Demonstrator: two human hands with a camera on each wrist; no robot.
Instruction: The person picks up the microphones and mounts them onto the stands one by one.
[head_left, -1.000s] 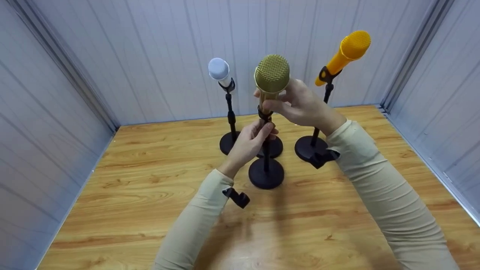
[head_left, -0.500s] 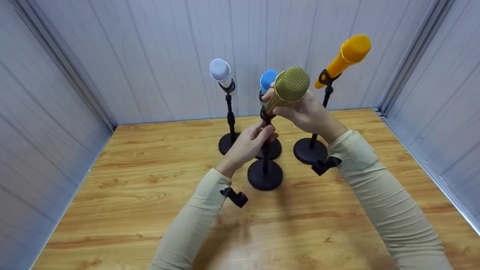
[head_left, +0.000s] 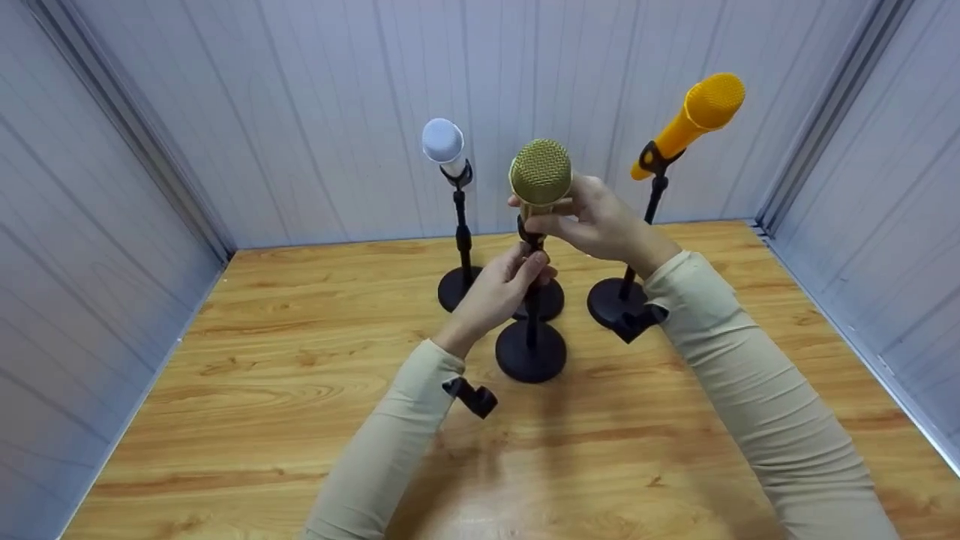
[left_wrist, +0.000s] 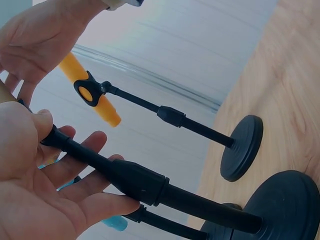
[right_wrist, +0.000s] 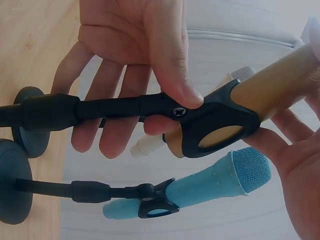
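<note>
A gold microphone (head_left: 541,172) sits in the black clip (right_wrist: 220,122) of the front stand, its mesh head tilted up toward me. My right hand (head_left: 607,225) holds the microphone's body just below the mesh head. Lower down, my left hand (head_left: 491,292) pinches the stand's upper pole (left_wrist: 85,152) near the clip joint, thumb on one side and fingers on the other. The stand's round base (head_left: 531,352) rests on the wooden table. Behind it, a blue microphone (right_wrist: 205,190) in its own stand shows in the right wrist view; the gold one hides it in the head view.
A white microphone (head_left: 442,141) on a black stand is at the back left. To the right, a yellow-orange microphone (head_left: 697,112) leans in its stand. Pale panel walls (head_left: 337,112) enclose the wooden table (head_left: 262,390) at the back and sides.
The gold microphone's head swung right with my right hand, briefly uncovering the blue microphone, then came back left. It now appears lower than a second ago. My left hand has kept its hold.
</note>
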